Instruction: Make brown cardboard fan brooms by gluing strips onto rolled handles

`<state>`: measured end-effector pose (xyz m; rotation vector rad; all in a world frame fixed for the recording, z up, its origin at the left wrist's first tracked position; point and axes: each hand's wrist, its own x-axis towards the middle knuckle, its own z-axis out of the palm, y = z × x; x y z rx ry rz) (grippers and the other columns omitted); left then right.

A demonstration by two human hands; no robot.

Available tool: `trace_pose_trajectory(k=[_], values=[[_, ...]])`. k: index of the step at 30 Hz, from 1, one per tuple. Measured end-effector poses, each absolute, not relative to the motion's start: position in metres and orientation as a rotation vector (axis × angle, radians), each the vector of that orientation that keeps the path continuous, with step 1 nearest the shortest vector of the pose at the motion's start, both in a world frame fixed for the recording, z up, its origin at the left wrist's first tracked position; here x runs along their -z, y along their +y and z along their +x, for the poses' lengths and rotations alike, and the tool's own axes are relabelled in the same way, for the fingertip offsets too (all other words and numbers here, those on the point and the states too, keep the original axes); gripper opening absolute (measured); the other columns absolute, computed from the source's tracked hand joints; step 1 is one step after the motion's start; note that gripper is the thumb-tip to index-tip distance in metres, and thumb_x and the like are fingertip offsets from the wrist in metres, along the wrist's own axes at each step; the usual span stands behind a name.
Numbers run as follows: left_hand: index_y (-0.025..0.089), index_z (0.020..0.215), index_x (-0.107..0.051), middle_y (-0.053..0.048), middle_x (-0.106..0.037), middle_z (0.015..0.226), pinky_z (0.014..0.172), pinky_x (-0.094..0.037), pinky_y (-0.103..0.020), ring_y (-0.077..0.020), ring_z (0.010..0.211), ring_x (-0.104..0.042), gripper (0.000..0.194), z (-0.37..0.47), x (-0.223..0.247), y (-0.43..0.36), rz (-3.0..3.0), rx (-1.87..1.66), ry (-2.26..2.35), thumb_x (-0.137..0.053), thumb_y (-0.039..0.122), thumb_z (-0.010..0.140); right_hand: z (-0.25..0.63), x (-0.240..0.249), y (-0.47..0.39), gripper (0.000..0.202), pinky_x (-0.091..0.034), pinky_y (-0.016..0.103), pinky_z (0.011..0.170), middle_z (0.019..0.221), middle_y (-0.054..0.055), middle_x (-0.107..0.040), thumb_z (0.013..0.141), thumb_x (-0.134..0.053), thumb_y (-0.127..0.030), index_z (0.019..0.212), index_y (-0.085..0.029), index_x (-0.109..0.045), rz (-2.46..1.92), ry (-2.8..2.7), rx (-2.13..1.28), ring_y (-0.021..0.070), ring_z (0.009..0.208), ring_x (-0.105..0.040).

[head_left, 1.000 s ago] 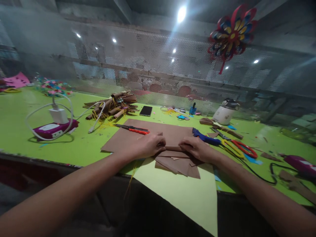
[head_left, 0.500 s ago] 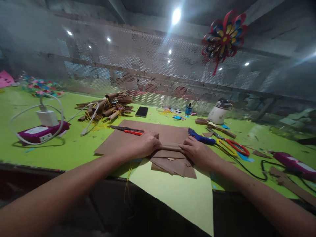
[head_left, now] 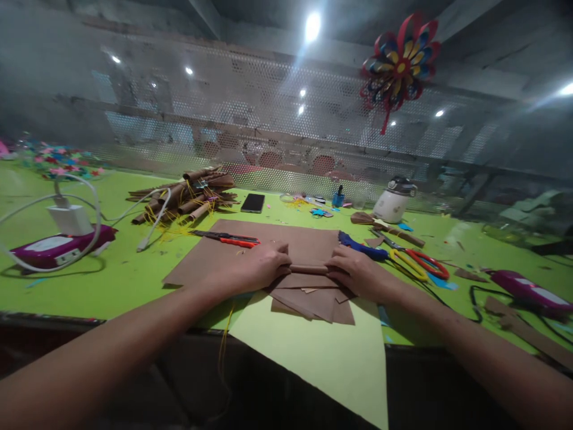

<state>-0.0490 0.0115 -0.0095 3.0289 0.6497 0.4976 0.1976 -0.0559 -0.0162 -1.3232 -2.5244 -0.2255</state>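
A thin roll of brown paper (head_left: 308, 269) lies crosswise in front of me, its ends between my two hands. My left hand (head_left: 268, 263) is closed on the left end, fingers curled over it. At the other end my right hand (head_left: 349, 266) pinches the roll the same way. Beneath them are a large brown paper sheet (head_left: 286, 233) and several smaller brown pieces (head_left: 308, 301), on a pale yellow-green sheet (head_left: 313, 352) that hangs over the table edge. A red-handled cutter (head_left: 239, 241) rests just beyond my left hand. By my right hand lies a blue-handled tool (head_left: 364, 248).
Yellow and orange scissors (head_left: 418, 263) lie right of my hand, near a purple power strip (head_left: 528, 289). Brown paper rolls with yellow string (head_left: 192, 194), a phone (head_left: 253, 203) and a white jug (head_left: 393, 200) stand farther back. Another power strip (head_left: 62, 245) with a charger is left.
The paper between my hands is rolled into a narrower, rounder tube. Both hands stay at its ends. The whole view has shifted slightly, so things appear a little farther left.
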Motion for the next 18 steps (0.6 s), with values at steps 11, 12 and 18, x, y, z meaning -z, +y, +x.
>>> trace_pose_trajectory(k=[11, 12, 18], values=[[0.015, 0.069, -0.060, -0.005, -0.050, 0.072, 0.056, -0.031, -0.026, -0.0116, 0.058, -0.040, 0.035, -0.047, 0.020, 0.019, 3.092, -0.559, 0.591, -0.033, 0.025, 0.089, 0.198, 0.028, -0.062, 0.020, -0.037, 0.027, 0.065, 0.082, 0.009, -0.056, 0.090, -0.044, -0.029, 0.082, -0.016, -0.056, -1.400, -2.518, 0.438, 0.0184, 0.078, -0.050], [0.015, 0.069, -0.060, -0.005, -0.050, 0.072, 0.056, -0.031, -0.026, -0.0115, 0.057, -0.039, 0.035, -0.047, 0.022, 0.020, 3.090, -0.569, 0.595, -0.033, 0.024, 0.089, 0.198, 0.027, -0.062, 0.020, -0.037, 0.027, 0.064, 0.081, 0.009, -0.056, 0.090, -0.044, -0.029, 0.081, -0.016, -0.056, -1.414, -2.539, 0.444, 0.0186, 0.078, -0.050], [0.015, 0.067, -0.059, -0.005, -0.050, 0.072, 0.056, -0.029, -0.026, -0.0116, 0.058, -0.035, 0.033, -0.048, 0.018, 0.017, 3.071, -0.568, 0.645, -0.035, 0.023, 0.088, 0.195, 0.020, -0.064, 0.016, -0.036, 0.030, 0.066, 0.082, 0.009, -0.059, 0.089, -0.045, -0.025, 0.085, -0.016, -0.058, -1.433, -2.639, 0.548, 0.0193, 0.078, -0.049]])
